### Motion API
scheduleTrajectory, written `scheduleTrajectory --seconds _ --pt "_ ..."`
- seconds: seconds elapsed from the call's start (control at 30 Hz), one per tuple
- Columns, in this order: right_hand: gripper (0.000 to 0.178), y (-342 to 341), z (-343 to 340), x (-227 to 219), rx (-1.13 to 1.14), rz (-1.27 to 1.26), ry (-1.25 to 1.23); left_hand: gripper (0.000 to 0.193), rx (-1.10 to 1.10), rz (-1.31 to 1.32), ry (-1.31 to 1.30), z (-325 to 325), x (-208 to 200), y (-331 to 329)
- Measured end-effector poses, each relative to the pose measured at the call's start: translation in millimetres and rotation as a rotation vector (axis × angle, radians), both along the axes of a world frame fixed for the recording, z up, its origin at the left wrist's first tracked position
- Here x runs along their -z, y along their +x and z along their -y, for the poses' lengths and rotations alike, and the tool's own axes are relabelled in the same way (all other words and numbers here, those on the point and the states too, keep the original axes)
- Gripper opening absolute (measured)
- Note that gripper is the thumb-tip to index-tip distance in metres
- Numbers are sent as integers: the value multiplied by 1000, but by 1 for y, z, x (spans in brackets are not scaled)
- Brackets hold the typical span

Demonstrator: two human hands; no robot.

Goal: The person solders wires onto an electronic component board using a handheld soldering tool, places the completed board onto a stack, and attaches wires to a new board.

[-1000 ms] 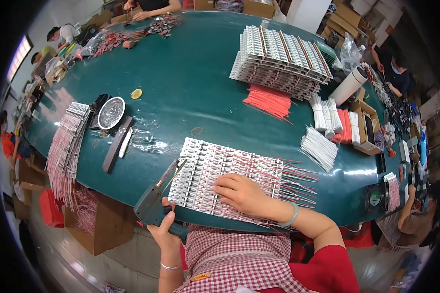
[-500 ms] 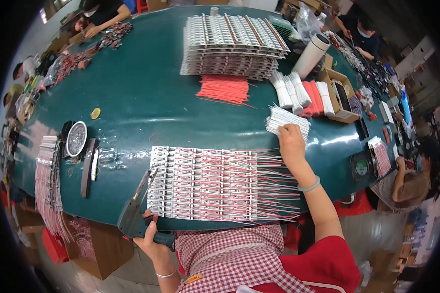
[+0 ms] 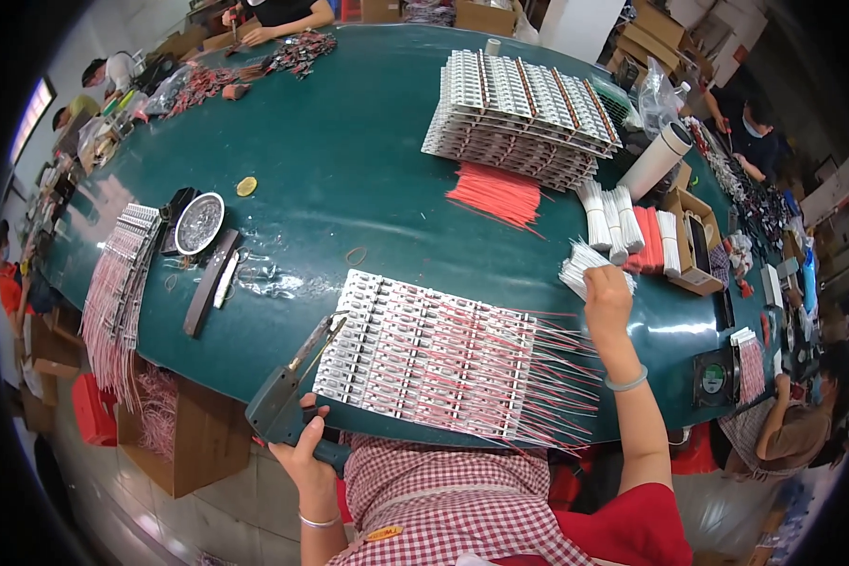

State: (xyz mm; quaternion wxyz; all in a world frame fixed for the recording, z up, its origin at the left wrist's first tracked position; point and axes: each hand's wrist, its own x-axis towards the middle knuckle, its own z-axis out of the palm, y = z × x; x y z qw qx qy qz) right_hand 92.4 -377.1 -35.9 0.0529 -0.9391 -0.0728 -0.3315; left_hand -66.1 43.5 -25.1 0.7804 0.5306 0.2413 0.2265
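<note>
My left hand [image 3: 307, 451] is wrapped round the handle of a grey soldering gun [image 3: 278, 406]. The gun's metal tip reaches the upper left edge of a panel of small white boards [image 3: 424, 354]. Red and white wires [image 3: 566, 377] run across that panel and stick out past its right side. Over to the right, my right hand [image 3: 608, 300] is at a loose pile of white wires [image 3: 583, 267]. Its fingers are bent and pressed together on the pile's near edge; how many wires they pinch is hidden.
Beyond lie red wires [image 3: 496, 195] and a tall stack of board panels [image 3: 524, 123]. Bundled wires [image 3: 623, 222], a flask [image 3: 656, 162] and a cardboard box [image 3: 693, 241] stand right. Leftward are a round dish [image 3: 200, 224] and a wired panel [image 3: 123, 274]. Co-workers sit round the table.
The whole view has turned, so the table's things appear shifted right and tilted. My right hand stays at the white wires, and the soldering gun remains by the panel's left edge.
</note>
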Motion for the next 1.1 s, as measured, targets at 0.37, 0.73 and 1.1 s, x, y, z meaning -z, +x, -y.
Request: scheduleTrajectory --seconds 0.37,0.73,1.1 --pt "14 48 -111 -80 -392 -262 -523 61 26 139 198 -34 -34 -11" --pt "10 74 -186 -51 -453 -596 -828 64 -40 109 189 -39 -35 -21" --pt "8 71 -183 -41 -503 -359 -503 62 14 0 18 -27 -35 9"
